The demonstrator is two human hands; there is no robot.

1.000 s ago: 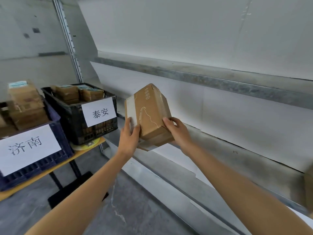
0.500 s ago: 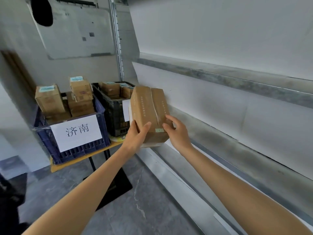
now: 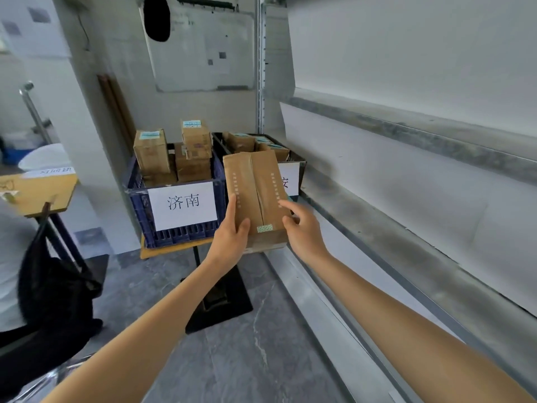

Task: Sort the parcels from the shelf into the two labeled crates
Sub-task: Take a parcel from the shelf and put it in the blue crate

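Observation:
A brown cardboard parcel (image 3: 255,193) with a taped seam is held up in front of the two crates. My left hand (image 3: 231,242) grips its lower left side, thumb on the top face. My right hand (image 3: 303,228) holds its lower right edge, with the index finger lying on the top face. The blue crate (image 3: 139,205) carries a white label and is piled with several parcels (image 3: 174,155). Behind the held parcel the black crate (image 3: 300,167) holds more parcels; its label is partly hidden.
Both crates stand on a small wooden table (image 3: 162,250) with a black base (image 3: 220,309). The grey metal shelf (image 3: 406,257) runs along the right. On the left are a black bag (image 3: 55,289) and another stand (image 3: 37,193). Grey floor lies below.
The view has swung left toward the crates. Both hands have carried the parcel away from the shelf and turned it, its taped seam now facing up.

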